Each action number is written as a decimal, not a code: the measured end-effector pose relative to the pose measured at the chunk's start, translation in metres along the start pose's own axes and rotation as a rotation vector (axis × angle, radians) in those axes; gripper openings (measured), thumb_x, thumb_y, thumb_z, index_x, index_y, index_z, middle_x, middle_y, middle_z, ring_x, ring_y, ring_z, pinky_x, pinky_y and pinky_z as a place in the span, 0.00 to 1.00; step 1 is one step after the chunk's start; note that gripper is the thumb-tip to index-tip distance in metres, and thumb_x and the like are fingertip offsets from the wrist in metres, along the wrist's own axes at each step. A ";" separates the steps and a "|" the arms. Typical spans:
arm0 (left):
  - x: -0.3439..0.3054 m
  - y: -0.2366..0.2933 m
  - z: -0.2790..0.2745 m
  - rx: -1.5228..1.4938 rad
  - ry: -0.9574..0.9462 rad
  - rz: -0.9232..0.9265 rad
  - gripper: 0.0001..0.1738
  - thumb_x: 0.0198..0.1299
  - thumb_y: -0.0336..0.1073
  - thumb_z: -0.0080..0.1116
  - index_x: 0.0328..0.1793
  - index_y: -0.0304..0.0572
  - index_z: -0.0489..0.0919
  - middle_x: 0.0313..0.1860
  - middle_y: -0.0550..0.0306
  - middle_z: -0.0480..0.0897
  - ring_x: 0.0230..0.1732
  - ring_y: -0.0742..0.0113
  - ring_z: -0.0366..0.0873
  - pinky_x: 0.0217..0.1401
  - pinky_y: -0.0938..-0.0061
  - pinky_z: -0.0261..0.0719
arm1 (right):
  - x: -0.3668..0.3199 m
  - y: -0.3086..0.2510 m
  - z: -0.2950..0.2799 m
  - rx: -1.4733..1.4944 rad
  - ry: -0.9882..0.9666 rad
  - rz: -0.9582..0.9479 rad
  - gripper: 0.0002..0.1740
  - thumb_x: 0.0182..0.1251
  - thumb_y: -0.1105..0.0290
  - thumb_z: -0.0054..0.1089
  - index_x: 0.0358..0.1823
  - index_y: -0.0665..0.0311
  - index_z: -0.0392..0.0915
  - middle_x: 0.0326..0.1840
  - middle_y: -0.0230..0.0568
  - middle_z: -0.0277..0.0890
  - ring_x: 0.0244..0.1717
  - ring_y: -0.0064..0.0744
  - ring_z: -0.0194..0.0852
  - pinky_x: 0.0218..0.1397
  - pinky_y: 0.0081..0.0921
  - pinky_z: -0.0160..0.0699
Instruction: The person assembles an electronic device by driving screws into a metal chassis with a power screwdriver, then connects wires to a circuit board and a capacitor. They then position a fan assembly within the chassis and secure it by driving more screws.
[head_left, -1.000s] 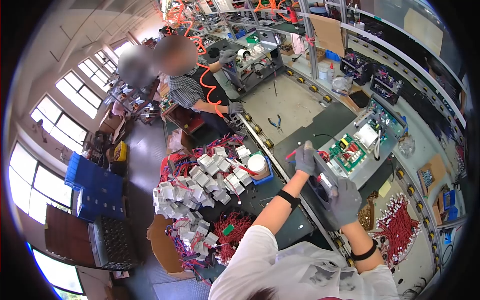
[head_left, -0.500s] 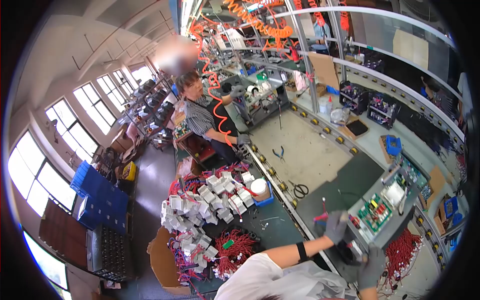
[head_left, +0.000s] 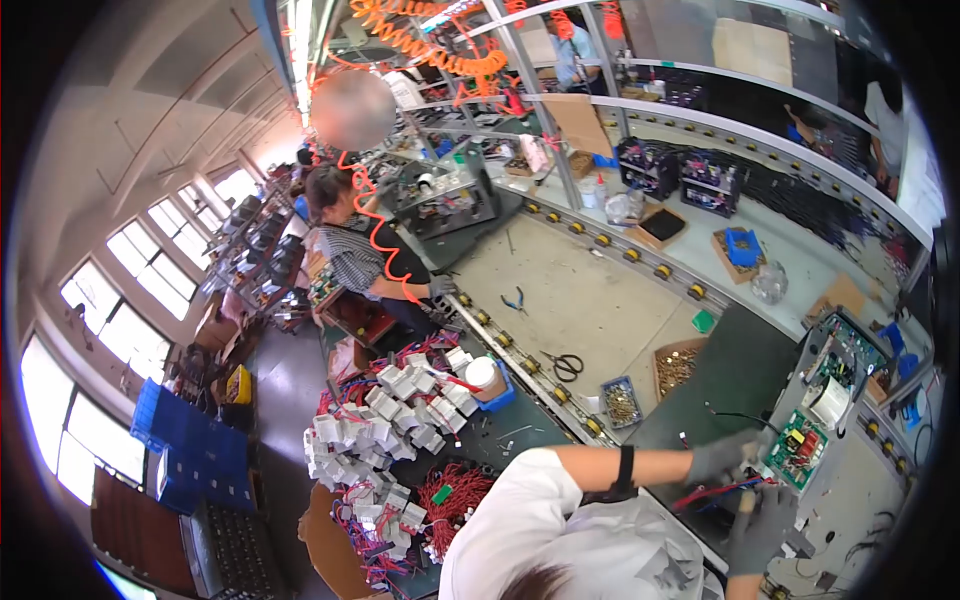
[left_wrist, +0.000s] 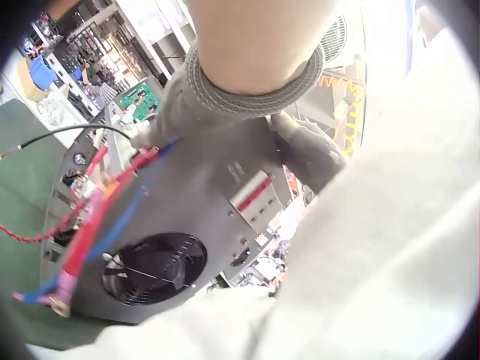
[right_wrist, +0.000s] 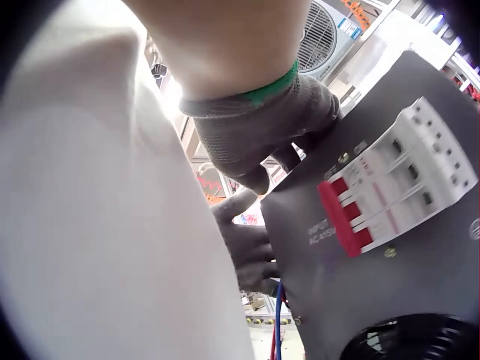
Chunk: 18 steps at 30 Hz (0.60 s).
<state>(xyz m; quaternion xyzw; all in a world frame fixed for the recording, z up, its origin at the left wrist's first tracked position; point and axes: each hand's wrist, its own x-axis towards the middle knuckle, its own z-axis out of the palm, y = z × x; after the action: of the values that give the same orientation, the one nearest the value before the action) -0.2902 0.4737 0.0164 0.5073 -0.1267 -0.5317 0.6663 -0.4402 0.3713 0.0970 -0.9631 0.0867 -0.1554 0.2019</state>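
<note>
Both hands wear grey gloves and are at a dark grey metal chassis (head_left: 785, 400) that carries a green circuit board (head_left: 800, 448). My left hand (head_left: 722, 458) grips one side of its end panel, close to loose red and blue wires (left_wrist: 86, 240). The right hand (head_left: 765, 530) grips the panel's opposite edge, its fingers curling behind it in the right wrist view. A white circuit breaker with red levers (right_wrist: 397, 180) is mounted on the panel, above a round black fan (left_wrist: 154, 270).
Left of the hands lies a pile of white parts with red and blue wires (head_left: 390, 410). Scissors (head_left: 563, 367), pliers (head_left: 513, 300) and a small blue tray of metal parts (head_left: 621, 402) are beyond. Roller rails (head_left: 600, 240) border the bench; another person (head_left: 350, 250) stands farther along.
The chassis has moved rightward and turned under both hands, over where a red wire bundle was showing. The head view has swung, revealing scissors and trays of small parts.
</note>
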 end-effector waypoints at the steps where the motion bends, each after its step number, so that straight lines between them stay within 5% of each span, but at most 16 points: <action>1: 0.025 -0.002 -0.011 0.265 0.070 0.143 0.25 0.65 0.50 0.45 0.64 0.47 0.66 0.44 0.55 0.74 0.35 0.66 0.76 0.40 0.72 0.75 | 0.003 0.000 0.004 -0.025 0.030 0.017 0.17 0.59 0.62 0.51 0.42 0.69 0.72 0.38 0.53 0.69 0.43 0.54 0.66 0.44 0.44 0.63; 2: 0.054 -0.007 -0.022 0.524 0.134 0.293 0.25 0.63 0.51 0.46 0.62 0.47 0.67 0.43 0.51 0.76 0.33 0.60 0.78 0.40 0.69 0.77 | 0.002 0.005 0.012 -0.043 0.033 0.043 0.17 0.59 0.62 0.51 0.42 0.69 0.72 0.38 0.53 0.69 0.43 0.54 0.66 0.44 0.44 0.63; 5: 0.112 0.018 -0.024 1.053 0.472 0.321 0.23 0.62 0.47 0.44 0.55 0.38 0.72 0.52 0.36 0.75 0.50 0.42 0.75 0.55 0.60 0.73 | 0.004 0.030 0.036 -0.191 0.259 0.046 0.12 0.60 0.60 0.52 0.33 0.62 0.74 0.32 0.48 0.72 0.36 0.50 0.71 0.36 0.42 0.66; 6: 0.137 0.021 -0.024 1.144 0.432 0.272 0.22 0.63 0.45 0.42 0.55 0.35 0.72 0.52 0.37 0.76 0.51 0.44 0.75 0.56 0.60 0.73 | 0.001 0.036 0.040 -0.181 0.360 0.009 0.12 0.58 0.59 0.54 0.29 0.60 0.74 0.28 0.45 0.71 0.32 0.49 0.70 0.32 0.41 0.64; 7: 0.186 0.001 -0.038 1.474 0.260 0.450 0.19 0.64 0.41 0.42 0.53 0.37 0.74 0.52 0.40 0.77 0.51 0.46 0.76 0.55 0.60 0.74 | -0.002 0.036 0.040 -0.178 0.372 0.015 0.11 0.55 0.59 0.56 0.26 0.58 0.73 0.25 0.43 0.70 0.29 0.47 0.70 0.30 0.40 0.63; 8: 0.205 0.003 -0.033 1.008 0.284 0.238 0.16 0.62 0.36 0.43 0.50 0.40 0.77 0.50 0.46 0.79 0.49 0.50 0.78 0.52 0.61 0.76 | 0.001 0.034 0.038 -0.179 0.394 0.032 0.11 0.52 0.59 0.58 0.24 0.56 0.72 0.21 0.41 0.69 0.25 0.45 0.70 0.28 0.40 0.62; 9: 0.195 0.026 -0.004 1.867 0.194 0.350 0.14 0.61 0.36 0.45 0.46 0.43 0.80 0.49 0.51 0.80 0.47 0.54 0.80 0.48 0.63 0.78 | 0.001 0.035 0.038 -0.198 0.404 -0.001 0.10 0.50 0.59 0.60 0.22 0.55 0.72 0.19 0.39 0.68 0.22 0.43 0.69 0.25 0.39 0.61; 10: 0.233 0.000 -0.010 1.783 0.355 0.378 0.14 0.61 0.35 0.45 0.46 0.43 0.81 0.50 0.53 0.80 0.45 0.56 0.81 0.46 0.65 0.79 | 0.002 0.035 0.035 -0.214 0.417 -0.034 0.10 0.48 0.60 0.62 0.20 0.54 0.72 0.17 0.37 0.67 0.19 0.41 0.68 0.23 0.38 0.60; 11: 0.199 0.043 0.022 1.200 0.479 0.074 0.24 0.59 0.54 0.46 0.56 0.51 0.76 0.57 0.43 0.74 0.54 0.47 0.75 0.56 0.58 0.74 | 0.005 0.032 0.032 -0.233 0.433 -0.031 0.10 0.47 0.61 0.62 0.18 0.54 0.71 0.15 0.35 0.66 0.17 0.39 0.66 0.21 0.36 0.58; 12: 0.229 0.032 0.018 1.299 0.558 0.012 0.22 0.57 0.40 0.50 0.58 0.44 0.74 0.53 0.46 0.77 0.52 0.49 0.77 0.53 0.58 0.76 | 0.007 0.029 0.027 -0.248 0.444 -0.037 0.11 0.46 0.62 0.63 0.17 0.54 0.70 0.14 0.34 0.64 0.16 0.36 0.65 0.18 0.35 0.57; 13: 0.228 0.023 0.015 1.298 0.629 0.317 0.30 0.55 0.44 0.53 0.65 0.49 0.65 0.58 0.41 0.71 0.57 0.46 0.73 0.57 0.56 0.73 | 0.006 0.031 0.026 -0.228 0.458 -0.042 0.11 0.45 0.63 0.63 0.16 0.54 0.69 0.13 0.33 0.63 0.15 0.35 0.64 0.17 0.33 0.56; 15: 0.237 0.030 0.023 1.088 0.793 0.083 0.36 0.53 0.48 0.56 0.68 0.55 0.57 0.67 0.44 0.58 0.60 0.45 0.69 0.58 0.58 0.72 | 0.007 0.034 0.025 -0.218 0.470 -0.077 0.13 0.42 0.66 0.65 0.13 0.54 0.66 0.10 0.32 0.59 0.12 0.31 0.61 0.15 0.30 0.52; 18: 0.270 0.025 0.004 0.877 0.757 0.082 0.33 0.53 0.44 0.58 0.63 0.38 0.64 0.55 0.43 0.74 0.48 0.51 0.78 0.51 0.63 0.76 | 0.005 0.038 0.029 -0.248 0.503 -0.078 0.15 0.41 0.66 0.66 0.12 0.53 0.64 0.10 0.31 0.58 0.11 0.31 0.60 0.15 0.30 0.52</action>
<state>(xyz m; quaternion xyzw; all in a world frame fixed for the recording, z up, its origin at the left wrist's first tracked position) -0.1697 0.2432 -0.0612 0.8853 -0.1076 -0.1849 0.4130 -0.4302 0.3461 0.0573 -0.9143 0.1152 -0.3853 0.0483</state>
